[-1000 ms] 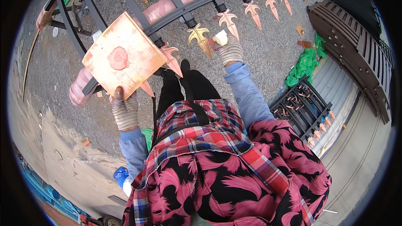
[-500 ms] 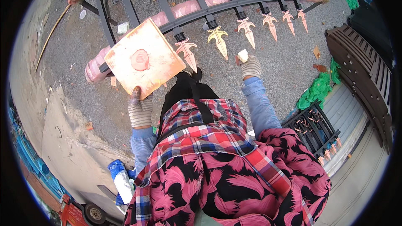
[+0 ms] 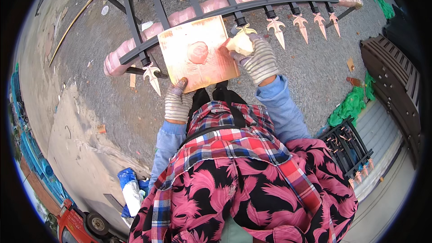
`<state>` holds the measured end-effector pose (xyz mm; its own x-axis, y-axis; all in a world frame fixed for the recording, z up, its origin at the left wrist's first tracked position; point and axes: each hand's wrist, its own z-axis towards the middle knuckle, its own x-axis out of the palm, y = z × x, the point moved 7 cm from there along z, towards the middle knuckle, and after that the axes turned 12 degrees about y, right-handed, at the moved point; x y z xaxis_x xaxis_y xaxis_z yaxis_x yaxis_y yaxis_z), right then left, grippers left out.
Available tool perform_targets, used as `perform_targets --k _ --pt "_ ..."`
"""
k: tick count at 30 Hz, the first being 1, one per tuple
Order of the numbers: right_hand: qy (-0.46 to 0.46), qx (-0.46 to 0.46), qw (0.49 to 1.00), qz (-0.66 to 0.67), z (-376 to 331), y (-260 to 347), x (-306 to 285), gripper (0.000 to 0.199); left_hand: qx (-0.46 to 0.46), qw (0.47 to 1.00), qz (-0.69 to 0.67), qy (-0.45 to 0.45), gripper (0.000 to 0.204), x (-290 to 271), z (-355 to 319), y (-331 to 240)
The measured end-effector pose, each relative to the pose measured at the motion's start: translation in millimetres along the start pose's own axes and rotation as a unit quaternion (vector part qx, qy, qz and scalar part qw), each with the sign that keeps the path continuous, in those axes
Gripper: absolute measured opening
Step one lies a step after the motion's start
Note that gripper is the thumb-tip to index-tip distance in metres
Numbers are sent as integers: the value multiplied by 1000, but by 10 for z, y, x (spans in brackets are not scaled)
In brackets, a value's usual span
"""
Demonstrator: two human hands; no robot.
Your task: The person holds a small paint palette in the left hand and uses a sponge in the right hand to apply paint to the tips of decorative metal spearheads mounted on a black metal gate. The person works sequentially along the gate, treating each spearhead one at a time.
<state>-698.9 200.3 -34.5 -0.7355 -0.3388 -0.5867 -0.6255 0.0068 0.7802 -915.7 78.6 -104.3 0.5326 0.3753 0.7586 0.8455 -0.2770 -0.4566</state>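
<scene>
Head view: I am looking down past a person's plaid apron to two hands in striped gloves, working over grey ground beside a dark metal railing (image 3: pixel 238 8). The left hand (image 3: pixel 177 103) holds a square, pale orange board (image 3: pixel 177 65) by its lower left corner. Its thumb presses on the top face; the other fingers are mostly hidden, so I cannot tell whether they are spread. That edge grip leaves the face clear and turned up, presumably so the wet-looking pink patch (image 3: pixel 197 52) at its middle can be reached.

The right hand (image 3: pixel 260 60) has its fingers curled together around a cream, sponge-like pad (image 3: pixel 243 44), pinching it so that its reddish end points left, over the board's right edge. Whether the two touch, I cannot tell. The board sits between the hands, hiding part of the railing's curved bar.

Along that bar, spear-shaped tips point toward the wearer: a yellowish one (image 3: pixel 246 29) just beyond the pad, coppery pink ones (image 3: pixel 276 32) to the right, and a paler one (image 3: pixel 152 79) left of the board. A pink-wrapped roll (image 3: pixel 211 5) lies beneath the railing, probably propping it off the ground.
</scene>
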Motion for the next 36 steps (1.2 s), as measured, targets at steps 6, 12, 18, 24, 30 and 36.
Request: perform_targets --k 6,12,18,24,30,36 --pt "18 -30 976 -214 180 491 325 45 -4 1000 -6 13 39 -12 4 33" --pt "66 -69 945 -312 76 433 553 40 19 997 -62 -39 42 -143 -45 61" --pt "13 65 997 -38 -24 -600 126 37 69 996 -49 -28 60 -138 23 -135" --pt "-82 197 974 -72 8 -1439 -97 42 94 994 -27 -39 63 -59 7 -289" --pt "-64 289 952 -79 393 -1290 -29 42 58 995 -60 -61 58 -207 21 -254" --pt "64 249 932 -254 149 -1241 224 40 46 993 -60 -88 59 -209 -65 -229"
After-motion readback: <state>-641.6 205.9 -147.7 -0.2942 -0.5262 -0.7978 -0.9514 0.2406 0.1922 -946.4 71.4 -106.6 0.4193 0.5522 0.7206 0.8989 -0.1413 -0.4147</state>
